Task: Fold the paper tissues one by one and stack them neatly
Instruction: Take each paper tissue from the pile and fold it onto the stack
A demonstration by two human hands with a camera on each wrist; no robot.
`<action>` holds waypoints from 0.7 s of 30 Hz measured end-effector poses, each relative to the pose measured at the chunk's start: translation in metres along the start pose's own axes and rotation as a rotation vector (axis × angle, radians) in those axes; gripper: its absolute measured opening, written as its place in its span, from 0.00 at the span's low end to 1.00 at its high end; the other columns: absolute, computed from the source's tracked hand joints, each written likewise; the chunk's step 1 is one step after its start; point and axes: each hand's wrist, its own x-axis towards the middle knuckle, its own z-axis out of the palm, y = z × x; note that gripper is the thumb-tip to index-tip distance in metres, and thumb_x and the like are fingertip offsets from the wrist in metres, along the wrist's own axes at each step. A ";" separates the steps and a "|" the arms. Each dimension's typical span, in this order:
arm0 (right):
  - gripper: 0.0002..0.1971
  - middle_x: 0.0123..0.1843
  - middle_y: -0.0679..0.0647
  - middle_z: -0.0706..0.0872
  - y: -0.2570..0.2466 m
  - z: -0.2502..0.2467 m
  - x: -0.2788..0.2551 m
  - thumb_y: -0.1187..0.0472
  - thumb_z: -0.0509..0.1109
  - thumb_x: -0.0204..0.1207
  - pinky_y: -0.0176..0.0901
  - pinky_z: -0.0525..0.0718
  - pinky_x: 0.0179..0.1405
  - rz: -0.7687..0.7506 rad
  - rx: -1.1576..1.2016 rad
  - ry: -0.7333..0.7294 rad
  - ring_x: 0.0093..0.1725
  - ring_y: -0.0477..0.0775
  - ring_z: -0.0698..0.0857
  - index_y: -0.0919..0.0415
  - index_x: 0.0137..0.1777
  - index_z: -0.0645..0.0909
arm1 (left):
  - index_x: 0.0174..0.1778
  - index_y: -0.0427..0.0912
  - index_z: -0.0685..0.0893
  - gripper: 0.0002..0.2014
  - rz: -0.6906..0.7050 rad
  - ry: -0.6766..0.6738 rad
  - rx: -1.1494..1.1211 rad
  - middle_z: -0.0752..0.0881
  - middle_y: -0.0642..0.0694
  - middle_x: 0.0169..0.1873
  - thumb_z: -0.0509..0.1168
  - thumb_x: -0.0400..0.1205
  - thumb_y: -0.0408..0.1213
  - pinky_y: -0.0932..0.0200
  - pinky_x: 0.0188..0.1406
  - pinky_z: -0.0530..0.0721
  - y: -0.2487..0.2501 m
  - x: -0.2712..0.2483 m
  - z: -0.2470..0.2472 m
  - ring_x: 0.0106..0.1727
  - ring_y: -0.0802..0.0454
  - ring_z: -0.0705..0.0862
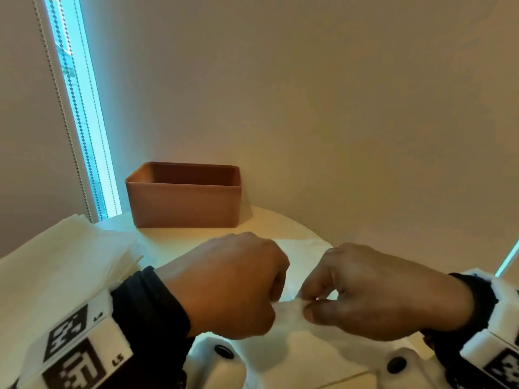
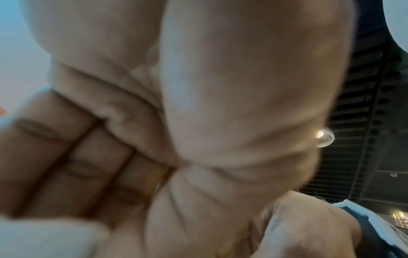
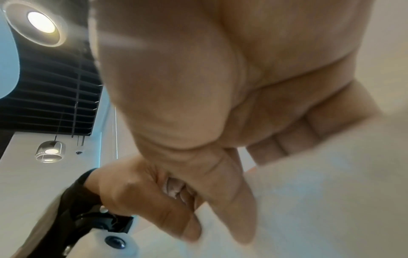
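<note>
- We find the left hand (image 1: pixel 233 284) and right hand (image 1: pixel 373 293) close together over the table's (image 1: pixel 280 223) near edge, each pinching the tissue (image 1: pixel 295 332), which hangs below them.
- The left's curled fingers (image 2: pixel 73 157) appear closed on a corner, though blur limits certainty.
- We advise matching corners before creasing.
- The stack (image 1: pixel 64 259) lies at the left edge; the box (image 1: pixel 185 200) sits at the far edge.

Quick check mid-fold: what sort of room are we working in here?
Probably a home or lounge corner, not a workshop: a small round white table against a plain wall, a window blind with a bead chain at left, and pendant lamps overhead. Both hands hold the tissue.
</note>
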 end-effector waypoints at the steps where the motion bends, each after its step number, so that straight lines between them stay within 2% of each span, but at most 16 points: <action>1: 0.11 0.53 0.42 0.90 0.000 -0.003 0.001 0.51 0.66 0.80 0.40 0.83 0.52 0.006 0.002 0.048 0.50 0.40 0.85 0.50 0.53 0.89 | 0.44 0.55 0.80 0.04 -0.007 0.059 -0.028 0.80 0.58 0.35 0.67 0.77 0.41 0.70 0.34 0.81 -0.001 -0.001 -0.003 0.35 0.62 0.79; 3: 0.11 0.40 0.49 0.90 0.001 -0.012 0.004 0.53 0.67 0.79 0.42 0.83 0.40 0.006 0.044 0.133 0.38 0.45 0.84 0.58 0.44 0.88 | 0.46 0.61 0.77 0.08 -0.027 0.209 -0.070 0.80 0.60 0.39 0.68 0.78 0.42 0.69 0.40 0.83 -0.001 -0.003 -0.010 0.39 0.63 0.80; 6: 0.11 0.29 0.54 0.84 0.005 -0.036 0.007 0.59 0.69 0.77 0.46 0.79 0.30 -0.021 0.191 0.273 0.26 0.46 0.78 0.61 0.36 0.86 | 0.49 0.64 0.76 0.13 -0.042 0.609 -0.122 0.79 0.64 0.48 0.70 0.76 0.41 0.69 0.43 0.78 -0.001 -0.006 -0.019 0.47 0.64 0.79; 8: 0.11 0.27 0.57 0.83 0.008 -0.052 0.008 0.60 0.71 0.78 0.43 0.77 0.27 -0.025 0.370 0.375 0.25 0.48 0.77 0.61 0.34 0.86 | 0.50 0.62 0.78 0.16 -0.069 0.851 -0.166 0.76 0.64 0.51 0.73 0.73 0.39 0.66 0.45 0.78 -0.001 -0.009 -0.024 0.50 0.61 0.80; 10: 0.13 0.28 0.66 0.80 0.009 -0.066 0.009 0.61 0.73 0.77 0.43 0.74 0.25 -0.043 0.538 0.460 0.26 0.53 0.76 0.69 0.34 0.84 | 0.50 0.59 0.81 0.16 -0.081 1.000 -0.218 0.76 0.62 0.52 0.75 0.70 0.40 0.55 0.49 0.84 -0.001 -0.010 -0.024 0.52 0.56 0.83; 11: 0.13 0.28 0.66 0.78 0.009 -0.071 0.010 0.62 0.74 0.76 0.42 0.73 0.25 -0.054 0.613 0.488 0.26 0.54 0.75 0.71 0.34 0.83 | 0.50 0.58 0.81 0.15 -0.075 1.040 -0.239 0.77 0.61 0.52 0.75 0.70 0.42 0.52 0.48 0.86 0.000 -0.011 -0.024 0.51 0.56 0.85; 13: 0.12 0.33 0.62 0.84 0.006 -0.078 0.012 0.60 0.76 0.74 0.44 0.76 0.32 -0.093 0.764 0.492 0.31 0.57 0.78 0.70 0.36 0.86 | 0.50 0.61 0.80 0.15 -0.068 1.029 -0.288 0.77 0.64 0.49 0.75 0.70 0.51 0.60 0.46 0.84 0.000 -0.011 -0.023 0.50 0.61 0.83; 15: 0.10 0.44 0.63 0.91 0.001 -0.080 0.013 0.59 0.74 0.73 0.52 0.84 0.45 -0.157 0.899 0.422 0.41 0.62 0.86 0.67 0.43 0.91 | 0.55 0.67 0.78 0.22 -0.092 0.902 -0.396 0.77 0.70 0.49 0.72 0.68 0.64 0.69 0.47 0.78 0.000 -0.011 -0.021 0.50 0.68 0.80; 16: 0.10 0.48 0.66 0.92 -0.002 -0.080 0.013 0.59 0.73 0.73 0.56 0.85 0.50 -0.185 0.942 0.383 0.45 0.64 0.88 0.66 0.46 0.91 | 0.59 0.69 0.77 0.27 -0.103 0.834 -0.454 0.78 0.72 0.49 0.69 0.65 0.70 0.72 0.47 0.76 0.000 -0.011 -0.019 0.51 0.72 0.79; 18: 0.13 0.50 0.72 0.90 -0.007 -0.080 0.014 0.58 0.73 0.73 0.58 0.85 0.50 -0.226 0.972 0.345 0.45 0.68 0.88 0.68 0.48 0.90 | 0.60 0.70 0.78 0.31 -0.083 0.736 -0.557 0.82 0.73 0.50 0.66 0.61 0.73 0.71 0.50 0.80 -0.002 -0.010 -0.017 0.51 0.76 0.80; 19: 0.13 0.48 0.71 0.91 -0.009 -0.080 0.014 0.57 0.73 0.72 0.57 0.86 0.46 -0.237 0.975 0.341 0.43 0.67 0.88 0.68 0.48 0.90 | 0.57 0.68 0.81 0.28 -0.057 0.715 -0.597 0.85 0.73 0.48 0.67 0.62 0.71 0.71 0.49 0.82 -0.002 -0.011 -0.017 0.50 0.76 0.82; 21: 0.13 0.41 0.67 0.91 -0.013 -0.083 0.016 0.55 0.73 0.71 0.53 0.88 0.38 -0.253 0.989 0.331 0.36 0.62 0.89 0.65 0.45 0.91 | 0.48 0.63 0.85 0.19 -0.031 0.723 -0.632 0.88 0.70 0.43 0.68 0.66 0.65 0.73 0.41 0.86 -0.003 -0.012 -0.017 0.44 0.75 0.85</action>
